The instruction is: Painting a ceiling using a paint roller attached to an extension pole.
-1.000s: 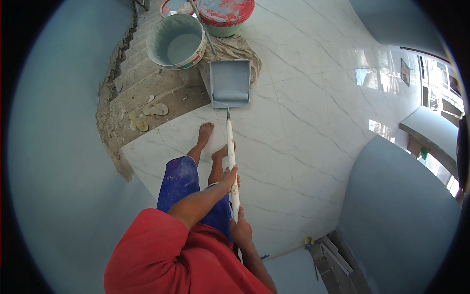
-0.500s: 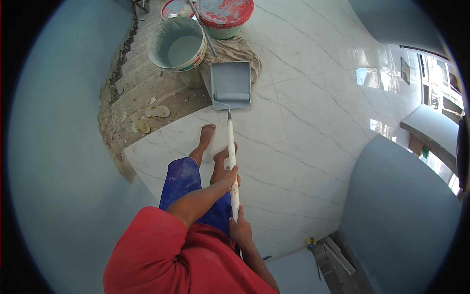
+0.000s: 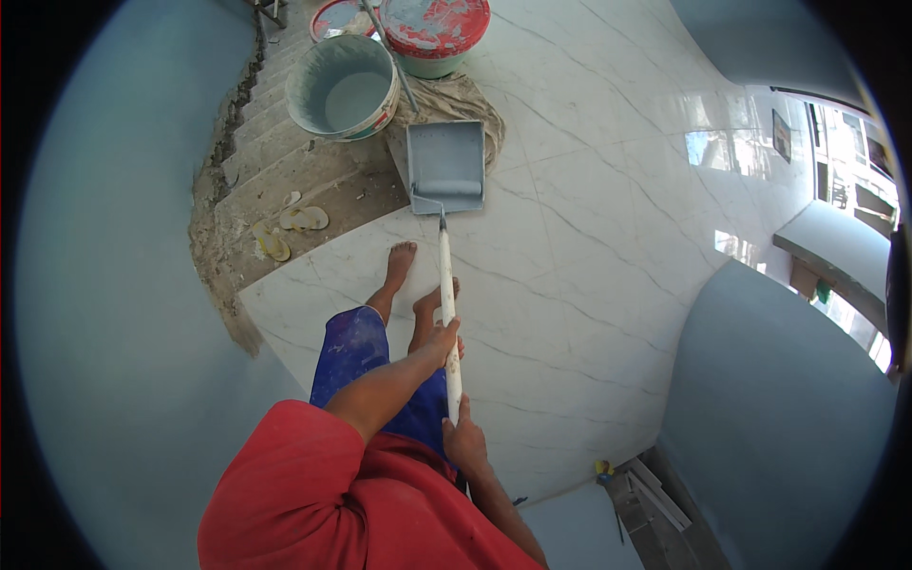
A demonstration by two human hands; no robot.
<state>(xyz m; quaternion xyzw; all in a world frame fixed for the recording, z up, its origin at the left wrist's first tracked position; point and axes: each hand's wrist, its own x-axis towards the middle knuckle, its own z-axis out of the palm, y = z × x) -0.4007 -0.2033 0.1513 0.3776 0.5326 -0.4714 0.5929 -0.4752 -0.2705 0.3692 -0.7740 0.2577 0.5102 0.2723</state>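
My left hand (image 3: 443, 338) is closed around the middle of a long white pole (image 3: 446, 261). Lower down, my right hand (image 3: 464, 439) grips the same pole near its end. At the pole's far end a paint roller (image 3: 453, 187) lies in the lower part of a square grey paint tray (image 3: 445, 147). The tray sits at the edge of the tiles on a crumpled cloth (image 3: 484, 109). Just behind it stands an open bucket (image 3: 343, 85) with grey paint inside. A red lidded bucket (image 3: 437, 24) is at the back, with a grey stick (image 3: 404, 81) leaning between the buckets.
Concrete steps (image 3: 285, 171) with yellow-and-white flip-flops (image 3: 304, 218) descend at the left beside a blue-grey wall (image 3: 114, 285). Marble-look tiles (image 3: 570, 247) surround my bare feet. A low wall (image 3: 769, 380) and a bright window (image 3: 845, 152) are on the right; planks (image 3: 655, 494) lie at the lower right.
The roller head looks slightly shifted in the tray compared with a second ago. Both hands keep their grip on the pole; the view has moved only slightly.
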